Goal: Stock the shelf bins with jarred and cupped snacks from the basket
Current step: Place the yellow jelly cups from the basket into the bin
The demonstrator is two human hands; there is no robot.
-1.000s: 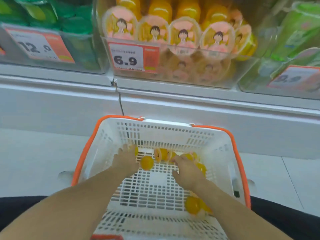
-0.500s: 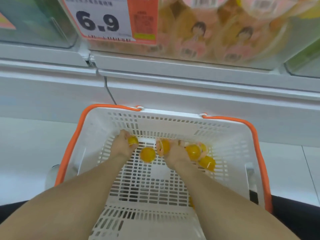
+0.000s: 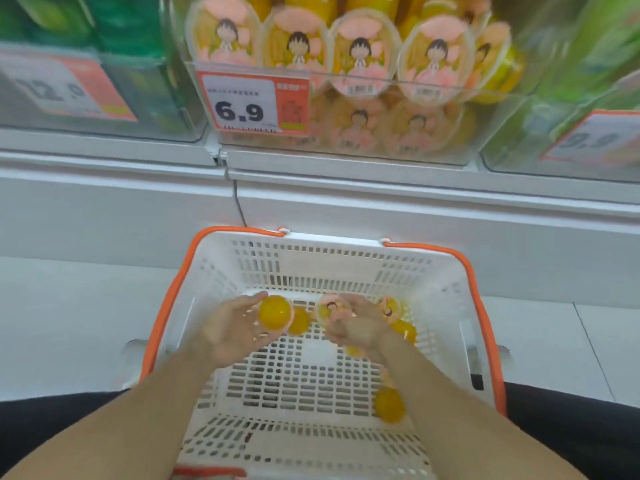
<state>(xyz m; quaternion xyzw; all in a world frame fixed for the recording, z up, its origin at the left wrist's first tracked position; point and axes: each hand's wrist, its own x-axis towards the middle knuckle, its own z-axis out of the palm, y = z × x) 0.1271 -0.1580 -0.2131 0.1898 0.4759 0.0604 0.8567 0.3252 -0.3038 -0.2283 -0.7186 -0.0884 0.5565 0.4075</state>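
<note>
Both hands lifted w/ cups, L hand (image 3: 232,336) yellow cup (image 3: 275,312), R hand (image 3: 358,327) lidded cup (image 3: 333,309)

basket (image 3: 429,271) before shelf bin (image 3: 491,109), cups (image 3: 389,405) in both

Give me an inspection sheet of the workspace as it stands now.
Surface: pale floor under a white basket with orange handles.
Job's things: yellow cup in the left hand; lidded cup in the right; more loose cups in the basket; clear shelf bin full of matching cups, tagged 6.9.
Clutter: nothing seen.
Grippers: left hand and right hand each hold a cup, fingers curled.
Cables: thin dark cord hanging down the shelf front.
Surroundings: green packs in neighbouring bins, blurred.
</note>
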